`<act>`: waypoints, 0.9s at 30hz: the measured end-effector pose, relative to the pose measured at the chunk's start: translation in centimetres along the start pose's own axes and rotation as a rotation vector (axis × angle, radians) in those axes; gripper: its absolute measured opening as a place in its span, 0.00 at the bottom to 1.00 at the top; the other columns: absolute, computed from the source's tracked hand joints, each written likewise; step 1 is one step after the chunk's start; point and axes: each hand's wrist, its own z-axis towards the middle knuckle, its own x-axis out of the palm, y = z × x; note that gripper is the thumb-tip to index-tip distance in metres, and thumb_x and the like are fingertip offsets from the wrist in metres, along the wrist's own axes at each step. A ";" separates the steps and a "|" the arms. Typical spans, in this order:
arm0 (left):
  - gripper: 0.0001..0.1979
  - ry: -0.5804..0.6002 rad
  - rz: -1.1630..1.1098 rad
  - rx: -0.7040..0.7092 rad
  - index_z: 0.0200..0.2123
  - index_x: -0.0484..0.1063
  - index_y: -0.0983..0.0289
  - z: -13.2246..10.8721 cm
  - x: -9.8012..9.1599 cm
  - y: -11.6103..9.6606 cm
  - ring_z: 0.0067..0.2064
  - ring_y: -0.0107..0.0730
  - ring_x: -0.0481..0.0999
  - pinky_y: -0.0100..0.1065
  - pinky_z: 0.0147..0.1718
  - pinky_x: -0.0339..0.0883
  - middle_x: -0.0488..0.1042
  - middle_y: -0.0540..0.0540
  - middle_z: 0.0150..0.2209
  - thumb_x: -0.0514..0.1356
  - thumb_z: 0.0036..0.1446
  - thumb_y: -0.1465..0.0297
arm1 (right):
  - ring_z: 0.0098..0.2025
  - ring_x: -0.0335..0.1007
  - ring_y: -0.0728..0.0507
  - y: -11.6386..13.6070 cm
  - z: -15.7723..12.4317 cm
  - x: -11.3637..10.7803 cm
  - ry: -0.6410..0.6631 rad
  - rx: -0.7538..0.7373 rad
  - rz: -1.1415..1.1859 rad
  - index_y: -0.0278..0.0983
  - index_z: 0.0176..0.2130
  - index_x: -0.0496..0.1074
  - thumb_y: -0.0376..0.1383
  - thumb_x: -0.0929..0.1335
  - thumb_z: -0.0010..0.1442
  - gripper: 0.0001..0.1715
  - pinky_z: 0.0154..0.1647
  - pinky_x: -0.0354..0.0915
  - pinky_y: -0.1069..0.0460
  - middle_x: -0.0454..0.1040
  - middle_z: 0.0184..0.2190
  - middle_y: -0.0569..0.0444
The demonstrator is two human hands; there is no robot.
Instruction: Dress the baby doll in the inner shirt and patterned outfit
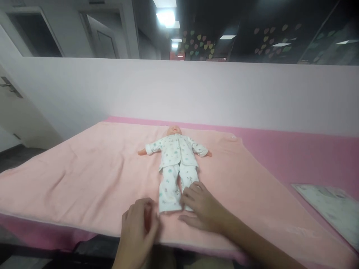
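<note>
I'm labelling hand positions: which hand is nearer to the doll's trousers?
Right. The right hand covers part of the trousers, at the leg on the picture's right; the left hand is just beside the other leg's cuff, with contact unclear.

Doll [177, 160] supine before me on peach blanket [89, 164], arms spread, legs toward me; wears white printed jacket [171, 149], matching trousers [169, 188], jacket hem overlapping trouser tops.

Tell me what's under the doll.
The doll lies on a peach blanket; pink cloth shows past the blanket's edges. The patch directly beneath the doll's body is covered, so anything else there can't be seen.
</note>
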 end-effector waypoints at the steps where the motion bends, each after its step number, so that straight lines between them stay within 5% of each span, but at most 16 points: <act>1: 0.12 0.000 0.031 0.026 0.50 0.72 0.58 -0.6 0.3 0.3 0.45 0.47 0.77 0.45 0.44 0.68 0.78 0.56 0.44 0.59 0.66 0.61 | 0.43 0.65 0.40 0.1 -0.2 0.5 -0.003 0.009 -0.011 0.40 0.43 0.71 0.47 0.70 0.70 0.14 0.53 0.58 0.42 0.73 0.40 0.52; 4: 0.11 0.005 0.102 0.056 0.49 0.73 0.56 -1.0 0.9 0.5 0.50 0.50 0.74 0.48 0.49 0.67 0.78 0.57 0.49 0.59 0.67 0.60 | 0.43 0.65 0.40 -0.1 -0.3 1.3 -0.042 0.049 -0.054 0.40 0.40 0.71 0.43 0.71 0.70 0.10 0.54 0.58 0.42 0.73 0.39 0.53; 10: 0.09 -0.036 0.143 0.041 0.44 0.75 0.56 -0.1 1.5 -0.3 0.47 0.48 0.74 0.46 0.47 0.65 0.77 0.56 0.46 0.60 0.65 0.60 | 0.43 0.64 0.41 0.8 0.1 1.1 -0.094 0.095 -0.029 0.40 0.38 0.70 0.33 0.70 0.66 0.03 0.54 0.59 0.43 0.71 0.37 0.54; 18: 0.04 -0.041 0.096 0.101 0.38 0.71 0.59 -1.3 1.2 -1.3 0.43 0.43 0.73 0.44 0.45 0.65 0.76 0.55 0.42 0.57 0.65 0.67 | 0.39 0.60 0.42 3.2 -0.8 2.0 -0.226 0.241 0.011 0.39 0.33 0.62 0.29 0.69 0.54 0.11 0.50 0.60 0.45 0.66 0.32 0.56; 27: 0.04 -0.114 0.106 0.069 0.35 0.67 0.58 -2.7 1.1 -2.3 0.42 0.46 0.73 0.46 0.43 0.66 0.75 0.57 0.41 0.60 0.63 0.67 | 0.45 0.68 0.36 3.2 -5.6 0.2 -0.318 0.354 0.095 0.41 0.46 0.67 0.32 0.70 0.63 0.12 0.50 0.63 0.40 0.73 0.41 0.50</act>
